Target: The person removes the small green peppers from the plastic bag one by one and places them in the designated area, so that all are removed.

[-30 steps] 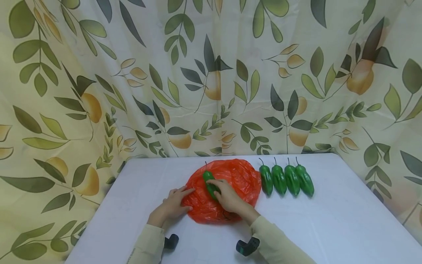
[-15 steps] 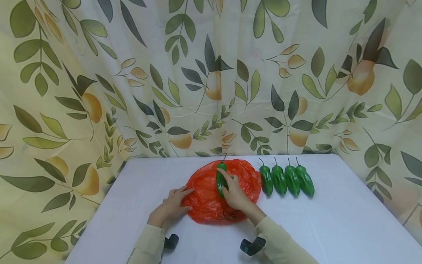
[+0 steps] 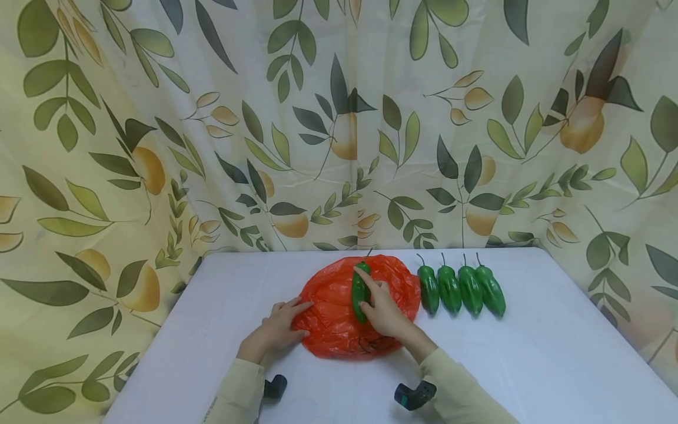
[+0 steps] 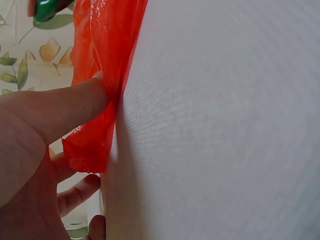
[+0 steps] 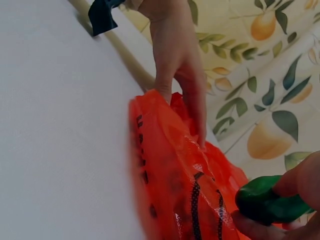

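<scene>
A green pepper (image 3: 361,292) with a thin stem is held above the red plastic bag (image 3: 328,294). My right hand (image 3: 385,313) pinches it between thumb and fingers, as the right wrist view also shows with the pepper (image 5: 270,200) at lower right. At the bag's left edge my left hand (image 3: 281,325) rests with fairly straight, spread fingers. The left wrist view shows its thumb (image 4: 75,107) touching the crumpled plastic, other fingers apart from it. Dark printing marks the bag's near part. What lies inside the bag is hidden.
Several green peppers (image 3: 459,290) lie in a row to the right of the bag, stems pointing away, on a white table (image 3: 529,353). Behind hangs a curtain (image 3: 339,194) printed with leaves and fruit. Dark devices (image 3: 415,394) sit at both wrists.
My right hand has moved rightward over the bag with the pepper, which has turned from slanted to nearly straight up and down in the view. The left hand has stayed in place.
</scene>
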`<state>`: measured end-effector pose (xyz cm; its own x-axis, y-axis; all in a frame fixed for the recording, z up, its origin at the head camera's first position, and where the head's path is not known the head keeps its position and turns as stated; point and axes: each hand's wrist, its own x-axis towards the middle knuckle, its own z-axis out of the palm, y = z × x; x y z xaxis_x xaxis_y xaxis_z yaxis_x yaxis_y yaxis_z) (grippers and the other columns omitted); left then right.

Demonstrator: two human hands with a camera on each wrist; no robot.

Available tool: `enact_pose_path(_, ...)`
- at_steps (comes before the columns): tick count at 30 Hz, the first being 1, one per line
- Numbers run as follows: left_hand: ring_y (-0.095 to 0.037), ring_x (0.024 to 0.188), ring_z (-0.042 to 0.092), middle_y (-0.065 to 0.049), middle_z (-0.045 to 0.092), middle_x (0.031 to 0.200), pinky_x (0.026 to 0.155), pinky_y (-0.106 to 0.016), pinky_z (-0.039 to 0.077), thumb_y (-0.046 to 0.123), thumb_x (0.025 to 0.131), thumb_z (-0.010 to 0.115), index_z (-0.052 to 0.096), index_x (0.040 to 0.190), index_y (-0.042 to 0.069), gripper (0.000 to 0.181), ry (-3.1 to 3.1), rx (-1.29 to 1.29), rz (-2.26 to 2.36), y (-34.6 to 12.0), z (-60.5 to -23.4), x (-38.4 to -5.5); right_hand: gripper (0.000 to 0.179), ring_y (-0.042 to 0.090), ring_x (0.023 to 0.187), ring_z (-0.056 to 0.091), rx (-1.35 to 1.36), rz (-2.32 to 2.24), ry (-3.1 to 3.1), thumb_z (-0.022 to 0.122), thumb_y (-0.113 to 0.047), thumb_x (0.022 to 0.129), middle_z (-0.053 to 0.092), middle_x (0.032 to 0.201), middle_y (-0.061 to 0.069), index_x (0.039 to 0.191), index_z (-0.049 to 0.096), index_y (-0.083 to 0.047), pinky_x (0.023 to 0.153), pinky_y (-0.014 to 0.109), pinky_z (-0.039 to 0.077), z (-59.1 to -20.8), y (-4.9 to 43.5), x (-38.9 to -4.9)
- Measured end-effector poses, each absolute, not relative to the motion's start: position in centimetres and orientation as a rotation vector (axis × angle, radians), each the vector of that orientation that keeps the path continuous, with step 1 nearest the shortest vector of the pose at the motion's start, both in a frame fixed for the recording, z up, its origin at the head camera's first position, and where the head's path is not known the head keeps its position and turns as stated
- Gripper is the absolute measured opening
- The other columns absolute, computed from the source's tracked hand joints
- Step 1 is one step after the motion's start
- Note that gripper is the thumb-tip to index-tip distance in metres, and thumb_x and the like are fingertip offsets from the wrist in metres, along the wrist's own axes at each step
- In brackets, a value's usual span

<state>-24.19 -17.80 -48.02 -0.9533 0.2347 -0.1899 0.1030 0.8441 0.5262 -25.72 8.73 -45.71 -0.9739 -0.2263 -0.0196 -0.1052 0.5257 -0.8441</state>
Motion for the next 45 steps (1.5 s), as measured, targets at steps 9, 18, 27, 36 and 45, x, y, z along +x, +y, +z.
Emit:
enact_pose_path(9,-0.036,0.144,0.033,-0.004,0.037,0.163,0.106,-0.074,0.04,0.031,0.088,0.078,0.047,0.151,0.032,0.071,2.774,0.259,0.775,-17.9,-48.3,-24.2,0.077,0.029,0.105,0.052,-0.314,-1.457,2.654,0.059,0.0,0.095,0.04,0.138,0.021,0.158,0.032,-0.036,0.074,0.029,0.056,-45.2,9.7,-25.3)
enact_pose_path(18,-0.037,0.145,0.032,-0.004,0.036,0.163,0.108,-0.077,0.035,0.029,0.088,0.077,0.047,0.151,0.031,0.07,2.771,0.264,0.792,-17.9,-48.3,-24.1,0.065,0.033,0.113,0.048,-0.262,-1.426,2.697,0.052,-0.012,0.095,0.041,0.132,0.018,0.154,0.036,-0.033,0.076,0.033,0.051,-44.8,11.5,-24.8)
enact_pose_path(27,-0.036,0.144,0.034,-0.003,0.037,0.163,0.107,-0.076,0.037,0.031,0.088,0.078,0.048,0.151,0.032,0.07,2.775,0.258,0.781,-17.8,-48.4,-24.0,0.063,0.024,0.085,0.042,-0.296,-1.436,2.724,0.049,-0.006,0.094,0.039,0.117,0.018,0.153,0.038,-0.026,0.064,0.03,0.037,-44.1,14.1,-23.7)
enact_pose_path(36,-0.036,0.143,0.034,-0.003,0.037,0.163,0.106,-0.075,0.038,0.031,0.088,0.078,0.048,0.151,0.032,0.07,2.776,0.255,0.779,-17.8,-48.4,-24.0,0.062,0.04,0.119,0.043,-0.312,-1.46,2.772,0.048,-0.004,0.095,0.036,0.141,0.026,0.152,0.038,-0.023,0.085,0.04,0.05,-43.3,16.4,-22.7)
enact_pose_path(45,-0.036,0.143,0.035,-0.003,0.038,0.162,0.104,-0.074,0.041,0.031,0.087,0.078,0.048,0.151,0.032,0.07,2.785,0.248,0.773,-17.8,-48.2,-23.9,0.062,0.037,0.099,0.053,-0.299,-1.481,2.816,0.046,0.001,0.095,0.037,0.136,0.028,0.154,0.038,-0.018,0.066,0.024,0.051,-42.2,18.6,-22.0)
